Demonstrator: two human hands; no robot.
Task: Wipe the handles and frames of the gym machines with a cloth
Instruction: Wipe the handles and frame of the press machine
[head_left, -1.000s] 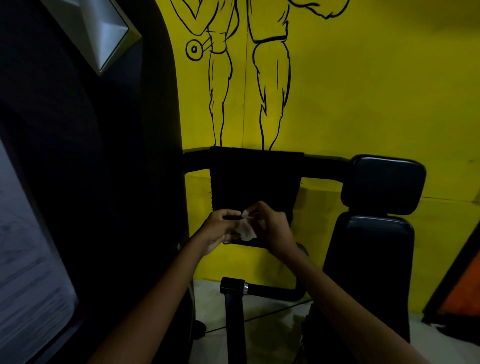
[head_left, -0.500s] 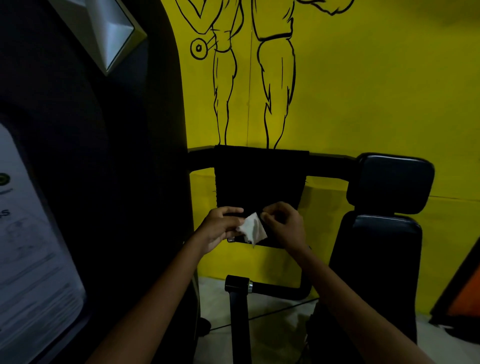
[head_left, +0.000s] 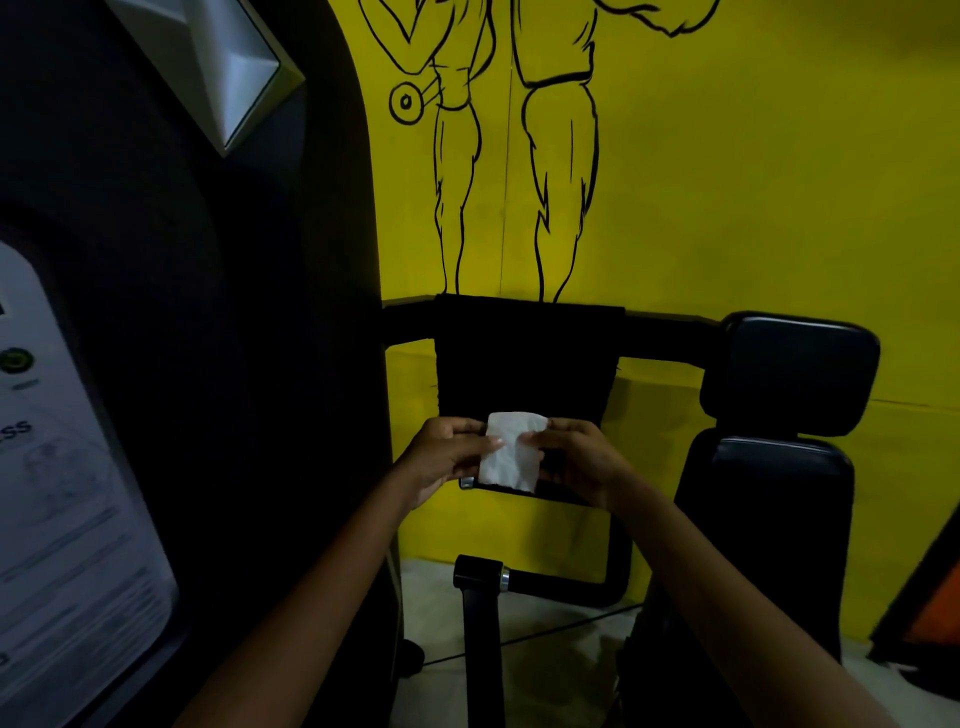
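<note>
A small white cloth (head_left: 511, 451) is spread flat between my two hands, in front of a dark towel (head_left: 524, 358) that hangs over the black frame bar (head_left: 660, 338) of a gym machine. My left hand (head_left: 447, 457) pinches the cloth's left edge with thumb and fingers. My right hand (head_left: 576, 457) pinches its right edge. Below my hands a black handle post (head_left: 480, 577) with a chrome collar joins a curved black tube (head_left: 615, 566).
The machine's black headrest (head_left: 795, 374) and seat back (head_left: 779, 519) stand at the right. A tall dark shroud (head_left: 208, 364) with a white instruction panel (head_left: 62, 519) fills the left. A yellow wall (head_left: 727, 182) with black figure drawings lies behind. Pale floor (head_left: 561, 639) shows below.
The cloth was crumpled small between my fingertips; now both hands have pulled it open into a flat rectangle and lifted it slightly in front of the towel.
</note>
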